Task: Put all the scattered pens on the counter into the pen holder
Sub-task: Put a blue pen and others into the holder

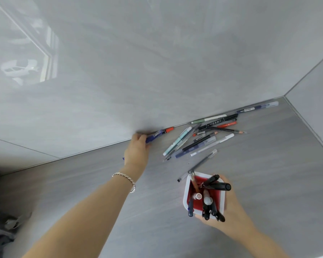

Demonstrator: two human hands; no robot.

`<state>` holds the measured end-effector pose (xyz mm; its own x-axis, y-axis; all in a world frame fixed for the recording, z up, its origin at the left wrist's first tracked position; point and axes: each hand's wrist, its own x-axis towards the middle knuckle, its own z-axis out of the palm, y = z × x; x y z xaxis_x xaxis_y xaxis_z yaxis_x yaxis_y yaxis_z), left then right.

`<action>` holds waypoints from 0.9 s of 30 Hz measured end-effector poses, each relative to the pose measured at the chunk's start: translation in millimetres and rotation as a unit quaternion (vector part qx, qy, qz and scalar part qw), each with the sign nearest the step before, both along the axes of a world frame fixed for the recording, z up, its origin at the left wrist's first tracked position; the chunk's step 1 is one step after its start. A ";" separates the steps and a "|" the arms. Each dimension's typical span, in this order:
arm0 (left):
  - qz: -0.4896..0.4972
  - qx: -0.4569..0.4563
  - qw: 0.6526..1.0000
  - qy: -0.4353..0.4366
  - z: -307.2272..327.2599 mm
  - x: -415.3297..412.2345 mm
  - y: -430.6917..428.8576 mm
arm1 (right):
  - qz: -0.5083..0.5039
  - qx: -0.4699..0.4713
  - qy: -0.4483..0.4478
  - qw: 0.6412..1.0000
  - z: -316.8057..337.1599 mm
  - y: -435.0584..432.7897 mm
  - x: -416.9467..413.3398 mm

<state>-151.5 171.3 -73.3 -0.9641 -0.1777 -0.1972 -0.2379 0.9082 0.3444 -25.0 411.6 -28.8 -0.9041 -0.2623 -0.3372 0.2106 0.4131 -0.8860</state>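
Note:
My left hand reaches to the back wall and closes on a blue pen lying along the wall's foot, next to a black pen with an orange cap. My right hand grips a square pen holder, white outside and red inside, with several pens standing in it. A pile of several scattered pens lies on the grey counter between the hands and the corner. A clear grey pen lies just beyond the holder. A long blue pen rests against the wall near the corner.
The grey counter meets glossy grey walls at the back and right, forming a corner at the upper right. A dark object sits at the lower left edge.

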 end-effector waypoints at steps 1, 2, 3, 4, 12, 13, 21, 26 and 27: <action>0.013 -0.005 1.000 -0.020 -0.7 1.7 0.9 | 0.002 0.002 -0.008 1.000 -2.8 0.7 1.0; 0.023 -0.012 0.999 -0.037 -0.7 3.8 0.6 | 0.002 0.006 -0.019 1.000 -5.3 0.9 1.9; 0.026 -0.021 0.998 -0.045 -0.4 7.5 -0.7 | 0.000 0.010 -0.029 1.000 -7.4 1.3 3.2; 0.025 -0.028 0.998 -0.050 1.0 12.6 -2.5 | -0.003 0.014 -0.034 0.999 -10.0 1.8 4.3; 0.036 0.198 0.980 0.008 82.9 82.6 -8.7 | 0.082 0.165 -0.066 0.981 2.4 26.9 -7.3; 0.028 0.223 0.974 0.017 97.5 91.6 -5.4 | 0.068 0.217 -0.023 0.973 9.9 34.2 -10.7; -0.107 0.366 0.924 0.008 163.2 129.2 58.5 | 0.033 0.136 0.233 0.962 122.0 0.6 -10.6; -0.102 0.463 0.880 -0.016 154.1 133.1 76.3 | 0.089 0.125 0.214 0.965 122.8 -3.2 -3.3; -0.102 0.488 0.867 -0.027 149.5 134.7 77.5 | 0.104 0.123 0.213 0.964 119.9 0.7 -1.6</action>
<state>-16.8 248.8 76.2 -0.9406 0.2722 -0.2032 -0.1459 0.2165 0.9653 -26.5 412.4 91.1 -0.9107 -0.4125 -0.0221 -0.2606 0.6153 -0.7440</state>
